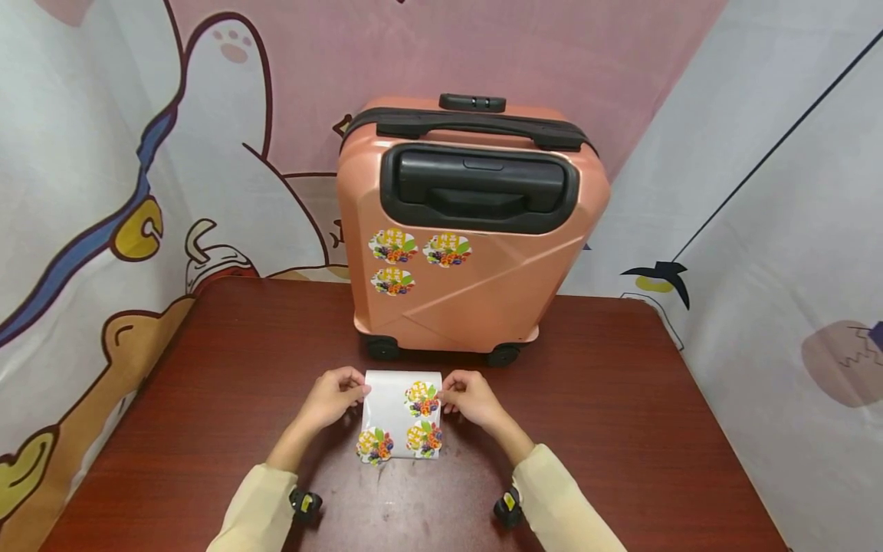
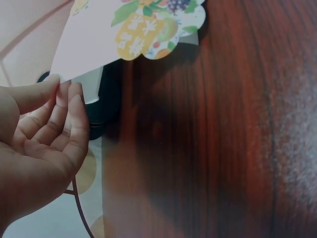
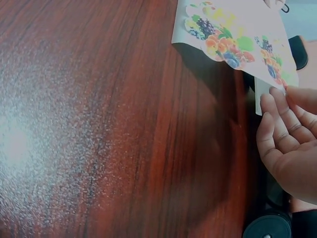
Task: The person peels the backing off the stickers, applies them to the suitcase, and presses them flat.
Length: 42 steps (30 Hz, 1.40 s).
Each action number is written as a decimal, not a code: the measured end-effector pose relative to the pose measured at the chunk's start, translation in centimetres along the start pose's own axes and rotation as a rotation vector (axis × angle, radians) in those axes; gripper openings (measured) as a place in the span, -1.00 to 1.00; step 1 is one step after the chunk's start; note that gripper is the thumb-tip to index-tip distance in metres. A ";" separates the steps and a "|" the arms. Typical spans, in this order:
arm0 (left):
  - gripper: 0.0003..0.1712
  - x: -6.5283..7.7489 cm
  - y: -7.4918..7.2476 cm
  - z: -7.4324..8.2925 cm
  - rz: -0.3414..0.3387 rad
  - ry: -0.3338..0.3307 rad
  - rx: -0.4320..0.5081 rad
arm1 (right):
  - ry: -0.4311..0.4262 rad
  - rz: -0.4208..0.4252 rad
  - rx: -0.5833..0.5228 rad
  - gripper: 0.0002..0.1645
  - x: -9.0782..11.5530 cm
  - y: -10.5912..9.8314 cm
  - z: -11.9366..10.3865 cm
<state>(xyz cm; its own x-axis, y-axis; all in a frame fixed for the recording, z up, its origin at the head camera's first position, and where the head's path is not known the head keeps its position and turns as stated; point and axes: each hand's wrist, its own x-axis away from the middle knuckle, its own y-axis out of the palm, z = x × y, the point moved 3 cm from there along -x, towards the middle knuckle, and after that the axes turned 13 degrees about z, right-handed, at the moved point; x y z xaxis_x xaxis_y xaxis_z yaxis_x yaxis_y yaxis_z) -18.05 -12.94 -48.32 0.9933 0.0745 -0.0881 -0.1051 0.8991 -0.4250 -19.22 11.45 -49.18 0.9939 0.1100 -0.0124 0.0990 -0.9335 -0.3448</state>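
Note:
Between the two hands, a white sticker sheet [image 1: 386,406] bears three fruit-printed stickers, two down its right side and one at its lower left that juts past the edge. My left hand [image 1: 334,397] pinches the sheet's left edge near the top, thumb above and fingers beneath. At the right edge, my right hand [image 1: 472,399] pinches it beside the upper right sticker [image 1: 421,399]. Both wrist views show the sheet raised over the tabletop, casting a shadow. Behind it stands a pink suitcase [image 1: 469,284] with three matching stickers on its front, at upper left.
The suitcase stands upright on black wheels [image 1: 503,354] near the back of the dark red wooden table [image 1: 607,429]. A cartoon-printed cloth [image 1: 759,192] hangs behind and along both sides. Each wrist carries a small black camera [image 1: 306,504].

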 end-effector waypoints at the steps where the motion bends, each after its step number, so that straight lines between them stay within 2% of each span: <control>1: -0.92 0.0 0.0 0.0 0.002 0.001 -0.003 | -0.002 0.002 0.002 -0.91 0.0 0.0 -0.1; 6: -0.92 -0.1 0.0 -0.1 0.013 0.001 -0.013 | -0.012 0.001 0.003 -0.91 0.2 0.0 -0.7; 12: -0.92 -0.2 0.0 -0.2 0.026 0.002 -0.013 | -0.032 -0.008 -0.003 -0.92 1.0 -0.5 -3.6; 16: -0.92 -0.3 0.1 -0.3 0.024 -0.014 0.014 | -0.038 -0.007 0.001 -0.91 1.1 -0.7 -4.2; 26: -0.95 -0.3 0.3 -0.1 0.008 -0.057 0.131 | -0.038 -0.017 -0.043 -0.90 0.8 -0.7 -3.6; 30: -0.96 -0.3 0.4 -0.1 0.002 -0.079 0.184 | -0.031 0.000 -0.051 -0.91 0.1 -0.5 -2.1; 36: -0.96 -0.3 0.4 0.0 -0.008 -0.067 0.222 | -0.014 0.026 -0.043 -0.88 -0.5 -0.5 -0.4; 42: -0.96 -0.3 0.5 0.0 -0.019 -0.053 0.240 | -0.021 0.092 -0.110 -0.82 -0.3 -0.9 -1.4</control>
<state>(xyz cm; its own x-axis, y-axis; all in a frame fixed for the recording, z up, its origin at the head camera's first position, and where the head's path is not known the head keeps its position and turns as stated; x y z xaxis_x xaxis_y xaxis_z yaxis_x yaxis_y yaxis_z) -18.41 -12.52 -48.54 0.9968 0.0735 -0.0317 -0.0784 0.9768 -0.1994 -19.56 11.75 -47.59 0.9979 0.0286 -0.0587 0.0139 -0.9715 -0.2366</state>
